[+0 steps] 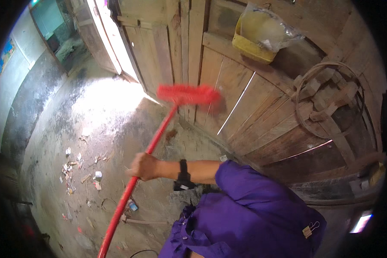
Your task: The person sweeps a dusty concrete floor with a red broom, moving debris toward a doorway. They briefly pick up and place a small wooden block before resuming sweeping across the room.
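My right hand [145, 166] is closed around the red handle [117, 206] of a broom, about midway along its visible length. A dark band circles that wrist, below a short purple sleeve. The handle slants up to the wide red broom head [188, 94], which shows slightly blurred in front of the plank wall, near the foot of the wooden door panel. Its lower end runs out of the bottom edge. My left hand is out of view. Scraps of litter [69, 172] lie scattered on the worn floor, left of the handle.
A bright doorway [111, 42] stands at the upper left. Along the plank wall [235, 87] are a yellow plastic container [254, 48] with clear plastic film and a round hoop [297, 106] around wood pieces. A stick [146, 222] and a thin loop lie on the floor.
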`<state>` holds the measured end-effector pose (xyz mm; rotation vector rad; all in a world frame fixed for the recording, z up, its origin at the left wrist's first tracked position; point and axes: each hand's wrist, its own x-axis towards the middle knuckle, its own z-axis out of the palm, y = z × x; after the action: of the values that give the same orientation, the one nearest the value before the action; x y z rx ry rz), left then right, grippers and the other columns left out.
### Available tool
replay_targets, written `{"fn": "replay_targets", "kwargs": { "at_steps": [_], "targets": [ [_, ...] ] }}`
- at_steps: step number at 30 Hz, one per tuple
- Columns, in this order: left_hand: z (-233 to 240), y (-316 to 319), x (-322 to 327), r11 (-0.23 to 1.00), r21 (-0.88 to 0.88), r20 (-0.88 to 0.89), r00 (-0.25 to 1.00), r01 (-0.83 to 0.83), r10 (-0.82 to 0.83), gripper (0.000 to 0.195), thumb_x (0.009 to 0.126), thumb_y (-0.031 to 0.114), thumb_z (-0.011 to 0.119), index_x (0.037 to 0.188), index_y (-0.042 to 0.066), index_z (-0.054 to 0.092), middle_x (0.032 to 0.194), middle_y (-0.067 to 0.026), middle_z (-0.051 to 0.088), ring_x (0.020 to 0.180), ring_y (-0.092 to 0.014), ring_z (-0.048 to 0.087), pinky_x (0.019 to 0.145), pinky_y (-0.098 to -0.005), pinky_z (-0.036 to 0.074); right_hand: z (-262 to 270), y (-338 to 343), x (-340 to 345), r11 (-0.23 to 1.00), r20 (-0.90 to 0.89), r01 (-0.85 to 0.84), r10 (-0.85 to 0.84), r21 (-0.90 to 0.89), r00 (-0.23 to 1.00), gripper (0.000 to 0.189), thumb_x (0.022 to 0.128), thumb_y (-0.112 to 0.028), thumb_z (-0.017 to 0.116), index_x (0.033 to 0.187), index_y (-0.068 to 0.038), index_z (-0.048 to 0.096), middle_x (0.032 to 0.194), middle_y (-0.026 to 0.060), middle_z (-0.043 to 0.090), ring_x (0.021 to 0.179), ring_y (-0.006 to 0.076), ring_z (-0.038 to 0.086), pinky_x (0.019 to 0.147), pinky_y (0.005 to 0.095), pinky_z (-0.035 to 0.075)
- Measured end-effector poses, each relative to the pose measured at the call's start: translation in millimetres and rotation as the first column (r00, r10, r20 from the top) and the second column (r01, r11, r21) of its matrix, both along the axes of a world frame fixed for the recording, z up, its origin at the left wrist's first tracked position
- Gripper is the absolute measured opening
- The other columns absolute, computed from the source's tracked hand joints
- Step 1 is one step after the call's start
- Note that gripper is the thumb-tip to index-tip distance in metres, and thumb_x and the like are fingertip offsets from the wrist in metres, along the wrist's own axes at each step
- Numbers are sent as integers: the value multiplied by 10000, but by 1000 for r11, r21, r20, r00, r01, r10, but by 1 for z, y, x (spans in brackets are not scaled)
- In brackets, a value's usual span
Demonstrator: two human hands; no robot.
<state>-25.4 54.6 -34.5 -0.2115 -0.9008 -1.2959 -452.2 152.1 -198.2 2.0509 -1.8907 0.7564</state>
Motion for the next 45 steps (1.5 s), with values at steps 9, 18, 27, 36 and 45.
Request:
{"fn": "replay_targets", "kwargs": {
  "at_steps": [9, 18, 27, 36, 45],
  "targets": [
    [-68, 41, -118, 997, 70, 223, 974, 25, -40, 410, 947, 370, 537, 658, 144, 354, 579, 46, 298, 530, -108, 279, 544, -267, 266, -66, -1, -83, 978, 195, 210, -207, 8, 959, 92, 725, -110, 645, 783, -176, 617, 755, 52, 618, 798, 258, 616, 713, 449, 468],
    [-25, 21, -124, 861, -62, 195, 852, 505, -486, 372, 936, 305, 524, 645, 144, 354, 585, 12, 300, 559, -138, 300, 592, -309, 284, -135, 2, -46, 959, 325, 193, -254, 209, 911, 80, 739, -81, 633, 800, -125, 607, 769, 78, 614, 833, 294, 595, 740, 441, 447],
    [-107, 47, -296, 924, 93, 651, 680, 370, -337, 410, 867, 300, 608, 598, 96, 376, 505, -9, 366, 460, -164, 342, 498, -348, 312, -209, 63, -143, 765, 316, 456, -618, 455, 720, 41, 730, -114, 624, 762, -135, 607, 783, 107, 629, 794, 326, 614, 703, 440, 490],
    [-89, 59, -331, 703, 358, 523, 492, 614, -696, 362, 863, 255, 625, 634, 138, 370, 453, 42, 383, 343, -96, 335, 387, -244, 272, -262, 236, 23, 692, 510, 315, -704, 649, 495, 97, 735, -183, 623, 795, -125, 575, 749, 147, 605, 777, 394, 605, 654, 521, 451],
    [-222, 233, -373, 20, 481, 618, -323, 877, -717, 257, 863, 43, 656, 674, 23, 483, 732, -60, 564, 685, -182, 535, 654, -307, 439, -258, 420, 103, 320, 558, 711, -821, 626, -121, 95, 774, -123, 625, 781, -56, 557, 686, 127, 570, 675, 293, 597, 601, 421, 437]
  ]
}}
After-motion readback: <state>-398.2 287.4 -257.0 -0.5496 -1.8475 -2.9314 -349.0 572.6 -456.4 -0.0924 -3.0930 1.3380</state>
